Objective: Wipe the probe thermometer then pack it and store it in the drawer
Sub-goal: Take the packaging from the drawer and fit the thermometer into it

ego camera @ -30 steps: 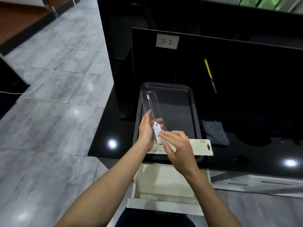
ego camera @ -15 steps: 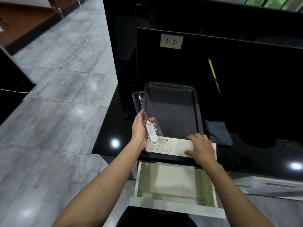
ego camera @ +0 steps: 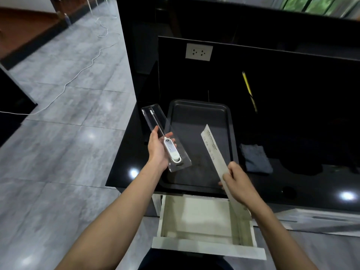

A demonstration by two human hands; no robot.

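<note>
Black bench (ego camera: 136, 162) backs the scene: left hand (ego camera: 158, 151) grips the thermometer (ego camera: 171, 151) in its clear tray (ego camera: 176, 152); right hand (ego camera: 238, 184) pinches the sleeve (ego camera: 214, 151). Light, slippery, likely flexing; best held mid-length.
</note>
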